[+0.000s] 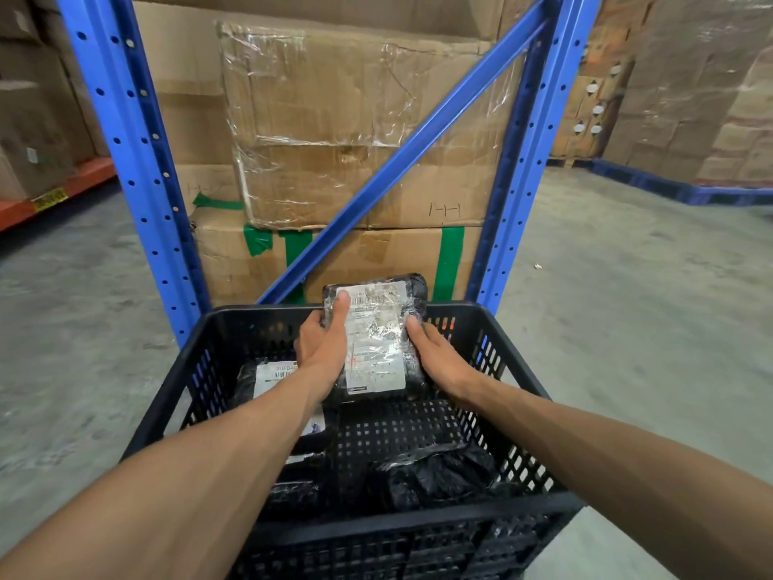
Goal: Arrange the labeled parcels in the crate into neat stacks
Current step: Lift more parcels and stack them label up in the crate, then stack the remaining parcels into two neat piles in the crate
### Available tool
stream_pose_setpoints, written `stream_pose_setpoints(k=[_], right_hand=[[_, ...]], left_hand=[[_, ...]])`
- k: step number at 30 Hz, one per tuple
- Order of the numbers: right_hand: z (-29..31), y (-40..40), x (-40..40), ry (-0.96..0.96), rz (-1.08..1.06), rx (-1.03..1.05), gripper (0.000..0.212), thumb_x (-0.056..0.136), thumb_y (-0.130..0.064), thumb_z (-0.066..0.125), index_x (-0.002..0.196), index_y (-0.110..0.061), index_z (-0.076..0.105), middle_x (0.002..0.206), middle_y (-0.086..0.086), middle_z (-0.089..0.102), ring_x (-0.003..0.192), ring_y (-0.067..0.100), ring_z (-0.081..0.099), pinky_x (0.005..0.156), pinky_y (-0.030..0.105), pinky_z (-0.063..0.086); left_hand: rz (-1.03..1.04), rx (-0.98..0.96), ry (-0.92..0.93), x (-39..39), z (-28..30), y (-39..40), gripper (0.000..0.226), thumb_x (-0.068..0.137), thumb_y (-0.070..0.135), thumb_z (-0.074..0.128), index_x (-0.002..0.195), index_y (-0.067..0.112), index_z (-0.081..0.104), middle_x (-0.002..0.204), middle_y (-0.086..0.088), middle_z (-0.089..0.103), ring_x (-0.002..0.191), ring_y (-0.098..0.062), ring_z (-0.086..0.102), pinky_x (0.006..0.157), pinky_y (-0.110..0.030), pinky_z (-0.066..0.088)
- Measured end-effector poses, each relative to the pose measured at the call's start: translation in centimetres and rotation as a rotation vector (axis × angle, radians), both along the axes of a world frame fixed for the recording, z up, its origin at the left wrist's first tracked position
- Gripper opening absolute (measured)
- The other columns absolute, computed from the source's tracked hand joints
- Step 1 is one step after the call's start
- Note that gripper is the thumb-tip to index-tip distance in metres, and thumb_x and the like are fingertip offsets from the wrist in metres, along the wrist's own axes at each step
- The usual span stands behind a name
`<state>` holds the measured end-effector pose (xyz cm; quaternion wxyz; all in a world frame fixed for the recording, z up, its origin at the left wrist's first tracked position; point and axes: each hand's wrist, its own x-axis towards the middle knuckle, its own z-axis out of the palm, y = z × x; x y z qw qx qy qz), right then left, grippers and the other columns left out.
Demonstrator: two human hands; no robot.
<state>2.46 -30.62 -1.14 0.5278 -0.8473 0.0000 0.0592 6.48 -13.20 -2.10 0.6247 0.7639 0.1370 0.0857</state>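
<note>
Both hands gripping one black-wrapped parcel (pixel 376 334), label side up, tilted against the far wall of the black crate (pixel 518 395), top edge poking above the rim. Left hand (pixel 322 349) clasped on its left edge, thumb laid over the label's upper corner. Right hand (pixel 439 362) pressed to its right edge, fingers wrapped behind, thumb on the front.

Under the left forearm: second labeled parcel (pixel 267 376), lying flat on the crate floor, partly hidden. Nearer than the right hand, low in the crate: crumpled black parcel (pixel 435 475), label not visible. Another dark bundle (pixel 293 496) nearer than the left wrist, detail unclear.

Beyond the hands: blue rack uprights (pixel 138 161) with diagonal brace, taped cardboard cartons (pixel 334 119) behind. Concrete floor (pixel 627 286) to either side.
</note>
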Motion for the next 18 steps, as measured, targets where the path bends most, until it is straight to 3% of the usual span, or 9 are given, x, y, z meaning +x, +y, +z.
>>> stream_pose_setpoints(k=[2,4,6,8,12,14,18], right_hand=[[-0.5,-1.7,-0.4,0.105,0.145,-0.031,0.106,0.084,-0.085,0.029,0.164,-0.021,0.001,0.172,-0.002,0.013,0.155,0.021,0.022,0.118,0.036,0.027],[-1.4,-3.6,-1.3,0.236,0.303,-0.208,0.112,0.081,-0.085,0.038,0.163,-0.025,-0.008,0.172,0.001,0.011,0.154,0.029,0.025,0.116,0.044,0.038],[-3.1,-5.2,-2.2,0.35,0.47,-0.505,0.112,0.082,-0.081,0.049,0.163,-0.027,-0.006,0.172,0.004,0.011,0.156,0.029,0.022,0.123,0.048,0.023],[-5.0,-5.7,-3.2,0.398,0.607,-0.711,0.112,0.076,-0.079,0.06,0.163,-0.033,0.006,0.171,0.002,0.019,0.155,0.026,0.024,0.124,0.046,0.021],[-6.7,-5.4,-4.2,0.277,0.757,-0.944,0.092,0.081,-0.072,0.061,0.158,-0.035,0.026,0.165,0.005,0.03,0.151,0.03,0.031,0.121,0.045,0.028],[-6.4,-5.3,-3.8,0.232,0.786,-1.003,0.083,0.085,-0.067,0.062,0.155,-0.037,0.029,0.161,0.007,0.037,0.147,0.032,0.037,0.118,0.048,0.033],[-5.7,-4.4,-3.6,0.109,0.885,-1.107,0.08,0.087,-0.063,0.061,0.151,-0.024,0.032,0.153,0.011,0.045,0.139,0.035,0.047,0.112,0.052,0.041]], left_hand=[[0.014,0.01,0.002,0.0,-0.4,0.1,0.073,0.074,0.085,0.041,0.082,0.015,0.06,0.079,-0.001,0.062,0.08,-0.023,0.056,0.074,-0.033,0.039],[0.041,0.035,0.009,0.1,-0.5,0.3,0.072,0.074,0.085,0.039,0.082,0.016,0.055,0.082,-0.004,0.06,0.082,-0.025,0.055,0.076,-0.033,0.039],[0.06,0.046,0.022,0.1,-0.7,0.5,0.068,0.074,0.085,0.039,0.078,0.019,0.051,0.081,-0.004,0.059,0.08,-0.026,0.055,0.074,-0.032,0.038],[0.063,0.057,0.031,0.1,-0.9,0.8,0.067,0.074,0.085,0.039,0.078,0.019,0.051,0.084,-0.005,0.06,0.082,-0.027,0.056,0.074,-0.033,0.038],[0.036,0.098,0.034,0.2,-1.2,1.3,0.069,0.074,0.085,0.039,0.081,0.018,0.052,0.091,-0.009,0.063,0.087,-0.029,0.056,0.076,-0.034,0.037],[0.027,0.103,0.046,0.2,-1.5,1.1,0.08,0.074,0.084,0.04,0.098,0.01,0.059,0.101,-0.014,0.066,0.087,-0.028,0.055,0.078,-0.035,0.038],[0.025,0.088,0.045,-0.2,-1.6,0.6,0.095,0.075,0.083,0.04,0.121,0.001,0.055,0.115,-0.022,0.065,0.091,-0.034,0.057,0.079,-0.036,0.038]])
